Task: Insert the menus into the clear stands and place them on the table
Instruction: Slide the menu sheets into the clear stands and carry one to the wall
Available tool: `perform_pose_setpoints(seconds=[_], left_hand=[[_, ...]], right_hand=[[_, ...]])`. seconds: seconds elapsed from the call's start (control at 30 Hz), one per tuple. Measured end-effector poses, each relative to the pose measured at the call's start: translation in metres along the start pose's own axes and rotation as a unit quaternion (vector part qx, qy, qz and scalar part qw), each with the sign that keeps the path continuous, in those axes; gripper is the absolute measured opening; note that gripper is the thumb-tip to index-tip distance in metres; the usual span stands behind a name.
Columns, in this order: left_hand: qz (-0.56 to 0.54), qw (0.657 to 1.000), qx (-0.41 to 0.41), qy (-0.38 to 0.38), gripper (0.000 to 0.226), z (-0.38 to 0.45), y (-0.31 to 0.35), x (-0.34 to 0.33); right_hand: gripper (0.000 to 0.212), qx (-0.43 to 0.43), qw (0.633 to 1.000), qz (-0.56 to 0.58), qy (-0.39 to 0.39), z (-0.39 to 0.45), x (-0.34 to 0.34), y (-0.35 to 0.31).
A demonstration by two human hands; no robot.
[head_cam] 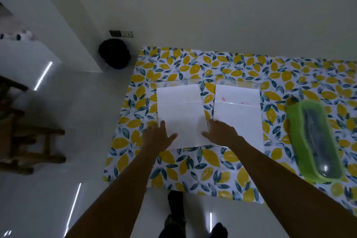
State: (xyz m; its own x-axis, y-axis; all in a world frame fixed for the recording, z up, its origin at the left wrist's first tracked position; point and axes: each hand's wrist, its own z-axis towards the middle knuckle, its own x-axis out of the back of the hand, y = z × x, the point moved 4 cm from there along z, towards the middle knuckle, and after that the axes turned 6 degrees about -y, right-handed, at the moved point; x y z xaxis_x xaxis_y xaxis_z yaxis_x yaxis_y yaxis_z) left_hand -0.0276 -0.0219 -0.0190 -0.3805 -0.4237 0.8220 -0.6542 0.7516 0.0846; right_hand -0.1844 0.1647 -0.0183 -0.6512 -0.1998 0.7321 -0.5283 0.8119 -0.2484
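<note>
Two white menus lie flat, side by side, on the lemon-print desk point(193, 170). Left hand point(157, 134) and right hand point(222, 131), both spread flat and gripping nothing, press the near corners of the left menu point(179, 110), likely to square it. Right menu point(237, 114) lies untouched. The clear stands are hard to make out.

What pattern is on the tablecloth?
Yellow lemons with dark blue-green leaves on white tablecloth, clearest in the head view.
</note>
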Motion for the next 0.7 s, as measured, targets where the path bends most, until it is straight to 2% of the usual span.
perform_pose_setpoints(seconds=[0.17, 0.23, 0.33, 0.47, 0.53, 0.6, 0.7], left_hand=[[-0.024, 1.000, 0.005, -0.011, 0.089, 0.009, -0.003, -0.017], [-0.040, 0.999, 0.020, -0.007, 0.088, 0.008, -0.001, -0.021], [-0.083, 0.996, 0.032, -0.024, 0.089, 0.006, 0.001, -0.024], [-0.181, 0.982, 0.049, -0.012, 0.088, 0.000, 0.000, -0.023], [-0.202, 0.978, 0.054, 0.010, 0.083, -0.003, -0.004, -0.020], [-0.202, 0.978, 0.052, 0.030, 0.073, -0.010, -0.007, -0.015], [-0.202, 0.977, 0.038, 0.063, 0.045, -0.024, -0.010, -0.003]], right_hand=[[0.059, -0.036, 0.999, -0.015, 0.038, 0.008, -0.002, 0.000], [0.059, -0.045, 0.999, -0.004, 0.025, 0.011, -0.008, 0.000], [0.056, -0.068, 0.994, 0.088, 0.000, 0.018, -0.020, 0.003], [0.025, -0.097, 0.973, 0.208, 0.003, 0.026, -0.024, 0.005], [0.018, -0.103, 0.958, 0.267, -0.010, 0.025, -0.026, 0.009], [0.026, -0.102, 0.944, 0.313, -0.012, 0.021, -0.028, 0.017], [0.025, -0.075, 0.935, 0.346, 0.035, 0.009, -0.021, 0.026]])
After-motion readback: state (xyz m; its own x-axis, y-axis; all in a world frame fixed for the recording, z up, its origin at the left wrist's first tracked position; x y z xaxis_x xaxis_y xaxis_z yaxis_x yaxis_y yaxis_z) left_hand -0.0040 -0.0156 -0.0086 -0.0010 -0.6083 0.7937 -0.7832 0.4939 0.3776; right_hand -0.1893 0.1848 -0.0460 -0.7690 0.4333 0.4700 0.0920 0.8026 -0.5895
